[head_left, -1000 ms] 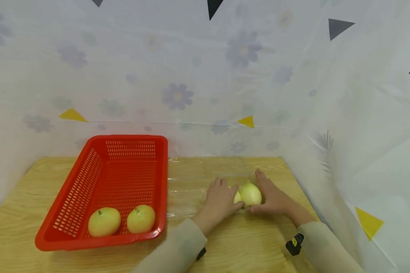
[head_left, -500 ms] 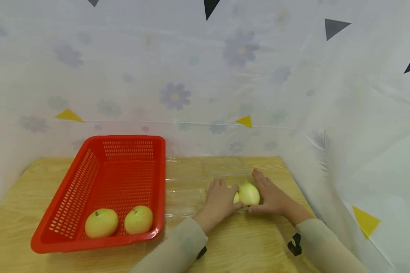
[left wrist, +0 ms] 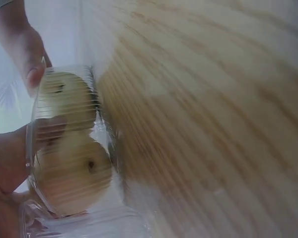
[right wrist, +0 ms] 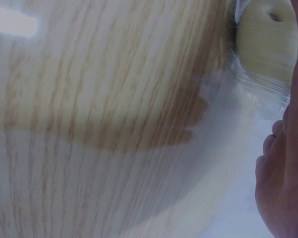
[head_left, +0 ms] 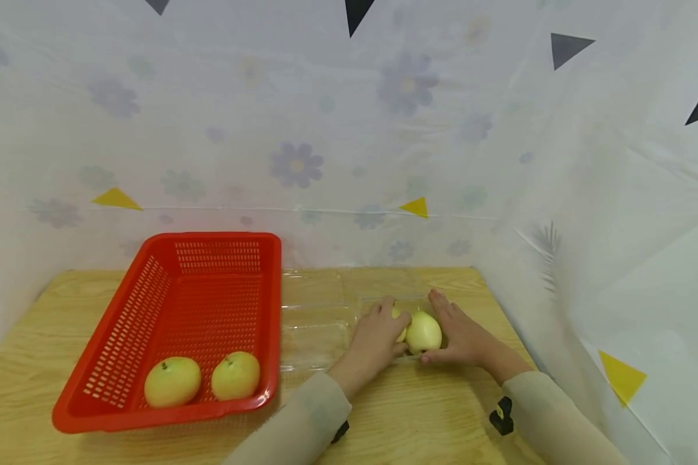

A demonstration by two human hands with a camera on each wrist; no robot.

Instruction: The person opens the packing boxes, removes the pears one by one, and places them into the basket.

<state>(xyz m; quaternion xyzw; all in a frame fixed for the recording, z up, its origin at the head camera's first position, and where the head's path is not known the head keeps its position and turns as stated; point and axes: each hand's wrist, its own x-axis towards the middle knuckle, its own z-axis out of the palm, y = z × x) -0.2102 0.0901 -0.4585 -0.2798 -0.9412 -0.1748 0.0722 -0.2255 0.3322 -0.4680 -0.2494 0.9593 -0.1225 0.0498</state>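
Observation:
Two round yellow pears lie side by side in a clear plastic box (left wrist: pixel 114 223) on the wooden table. My left hand (head_left: pixel 375 336) curls over the left pear (left wrist: pixel 74 173), its thumb at the near side and fingertips toward the far side; the hand mostly hides this pear in the head view. Against the box's right side rests my right hand (head_left: pixel 468 336), fingers straight along the wall and thumb at the front rim. The right pear (head_left: pixel 424 332) sits between the two hands. In the right wrist view, a pear (right wrist: pixel 265 42) shows through the ribbed plastic.
A red plastic basket (head_left: pixel 273 310) stands to the left, holding two more pears (head_left: pixel 172 382) near its front. More clear plastic trays (head_left: pixel 317 339) lie between basket and hands. A patterned white curtain (head_left: pixel 349 245) hangs behind the table and along its right.
My left hand's fingers have shifted slightly farther back and lifted a little over the left pear, uncovering more of it. My right hand stays in place; the head view has panned slightly.

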